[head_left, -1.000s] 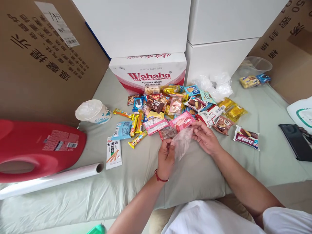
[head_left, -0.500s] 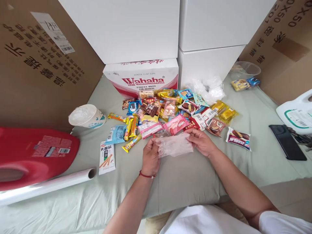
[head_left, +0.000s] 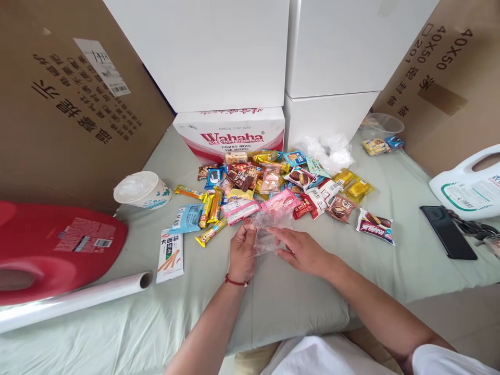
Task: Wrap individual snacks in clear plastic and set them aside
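Observation:
A clear plastic bag [head_left: 267,229] lies on the green sheet [head_left: 128,323] in front of a pile of wrapped snacks [head_left: 273,182]. My left hand [head_left: 242,254], with a red cord at the wrist, pinches the bag's left edge. My right hand [head_left: 300,251] lies with its fingers stretched out on the bag's right side, pressing it flat. A pink wafer pack [head_left: 282,201] sits just beyond the bag.
A red jug [head_left: 50,245] and a roll of clear film [head_left: 74,299] lie at left, with a paper cup [head_left: 141,189] and a breadstick pack [head_left: 170,251]. A Wahaha carton [head_left: 230,134], white and brown boxes stand behind. A phone [head_left: 447,238] and white jug [head_left: 469,182] are right.
The bag was held up between both hands; now it is lower on the sheet. My right hand has opened and moved left over it. The view has tilted slightly.

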Demonstrator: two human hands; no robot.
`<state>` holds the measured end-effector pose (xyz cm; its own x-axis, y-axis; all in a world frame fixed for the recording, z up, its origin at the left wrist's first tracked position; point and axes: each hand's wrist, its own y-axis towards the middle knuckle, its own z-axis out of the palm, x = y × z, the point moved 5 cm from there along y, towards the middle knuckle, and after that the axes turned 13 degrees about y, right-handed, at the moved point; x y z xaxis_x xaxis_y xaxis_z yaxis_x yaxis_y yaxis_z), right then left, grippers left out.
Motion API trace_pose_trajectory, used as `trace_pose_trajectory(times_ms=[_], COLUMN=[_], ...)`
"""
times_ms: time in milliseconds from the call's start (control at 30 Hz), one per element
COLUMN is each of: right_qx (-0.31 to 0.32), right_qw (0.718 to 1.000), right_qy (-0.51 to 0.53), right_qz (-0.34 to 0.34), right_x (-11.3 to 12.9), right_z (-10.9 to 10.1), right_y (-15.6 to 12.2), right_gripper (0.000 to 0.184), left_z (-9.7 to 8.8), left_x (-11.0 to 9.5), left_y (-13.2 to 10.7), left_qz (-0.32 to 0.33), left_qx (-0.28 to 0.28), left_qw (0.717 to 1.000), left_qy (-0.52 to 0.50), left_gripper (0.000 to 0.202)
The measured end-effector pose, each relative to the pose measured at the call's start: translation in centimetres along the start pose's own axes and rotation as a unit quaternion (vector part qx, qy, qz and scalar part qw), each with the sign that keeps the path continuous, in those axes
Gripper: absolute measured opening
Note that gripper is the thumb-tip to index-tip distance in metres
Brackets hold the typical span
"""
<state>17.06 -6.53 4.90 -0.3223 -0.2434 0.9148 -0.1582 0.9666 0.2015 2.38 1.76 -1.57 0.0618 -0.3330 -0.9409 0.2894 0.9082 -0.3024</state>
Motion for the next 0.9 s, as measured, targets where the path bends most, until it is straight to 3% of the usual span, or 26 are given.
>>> trace_pose_trajectory(times_ms=[133,200,333,433,533,700,800,900], right_qx=[-0.106,-0.189,-0.308,-0.348,-0.322,-0.139,-0.142,-0.143], right_qw=[0.986,0.948,0.842,0.819,0.834,0.878,0.918,0.951], right_qy=[0.114,0.234,0.415,0.428,0.390,0.246,0.088,-0.015], right_qz=[0.052,0.103,0.155,0.159,0.219,0.386,0.360,0.272], right_x=[-2.0,-2.9,-3.8,-3.8,-4.1,-4.6,-3.6,-1.4], right_z=[-0.4,-1.5,-3.6,-5.4,-6.5,-8.0,-11.3,-12.7], right_y=[-0.5,-1.5,-4.5,-7.5,-11.0,-16.1,-15.7,-11.3], right_gripper=[0.018,0.019,0.030,0.031,0.029,0.040,0.037,0.029], left_z=[-0.1,-0.2,-0.5,-1.0,-1.7,-1.5,-1.2,-0.7], left_x=[-0.4,-0.6,-1.0,-1.2,-1.2,-1.0,-1.1,-1.3], left_y=[0.1,0.2,0.4,0.7,1.0,1.1,0.9,0.6], left_qz=[-0.011,-0.012,-0.031,-0.035,-0.018,-0.009,-0.006,0.005], left_qx=[-0.001,-0.003,0.000,-0.028,-0.060,-0.038,-0.026,-0.009], left_qw=[0.999,0.998,0.998,0.998,0.997,0.999,1.000,1.000], left_qy=[-0.038,-0.058,-0.047,-0.041,-0.044,-0.015,0.003,0.009], left_gripper=[0.053,0.052,0.051,0.052,0.049,0.047,0.044,0.041])
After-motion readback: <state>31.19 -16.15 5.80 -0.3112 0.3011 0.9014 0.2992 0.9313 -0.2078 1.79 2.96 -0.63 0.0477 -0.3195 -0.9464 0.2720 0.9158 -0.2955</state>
